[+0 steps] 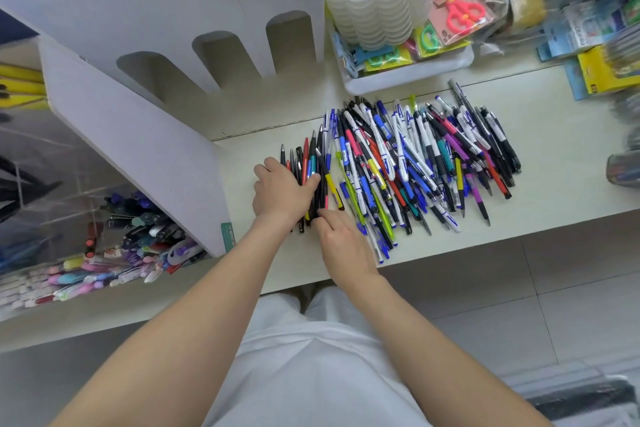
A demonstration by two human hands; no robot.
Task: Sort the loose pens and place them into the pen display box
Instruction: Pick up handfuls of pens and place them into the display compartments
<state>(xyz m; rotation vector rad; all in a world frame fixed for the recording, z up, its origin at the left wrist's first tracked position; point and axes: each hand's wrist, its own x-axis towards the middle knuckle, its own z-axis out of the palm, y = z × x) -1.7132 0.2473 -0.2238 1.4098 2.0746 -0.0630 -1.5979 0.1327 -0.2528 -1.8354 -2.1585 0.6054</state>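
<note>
Multicoloured pens (408,163), white display box (145,135), cream table (554,149), red scissors (462,14), yellow packet (602,73)

Left grip (282,191) curled, palm down; right grip (341,241) just beside; arms extended.

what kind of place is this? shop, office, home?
Most likely a stationery shop: a white cardboard pen display box stands on the counter, clear bins at lower left are stocked with pens, and packaged scissors sit among other wrapped goods.
</note>
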